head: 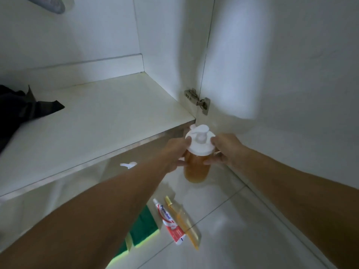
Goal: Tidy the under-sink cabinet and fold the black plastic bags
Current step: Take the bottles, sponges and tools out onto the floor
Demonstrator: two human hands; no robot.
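A pump bottle point(197, 167) with amber liquid and a white pump lid is held in front of the cabinet's lower right corner, just above the tiled floor. My left hand point(175, 152) grips its left side and my right hand point(223, 150) grips its right side, with fingers at the lid's rim. The white cabinet shelf point(101, 117) spreads out to the left. A crumpled black plastic bag point(21, 107) lies at the shelf's left end, cut off by the frame edge.
On the floor tiles near me lie a toothpaste tube point(170, 222), a yellow toothbrush point(184, 224) and two green sponges point(141, 228). The open cabinet door point(281, 74) stands on the right, on a metal hinge point(198, 100). A grey pipe point(52, 4) shows top left.
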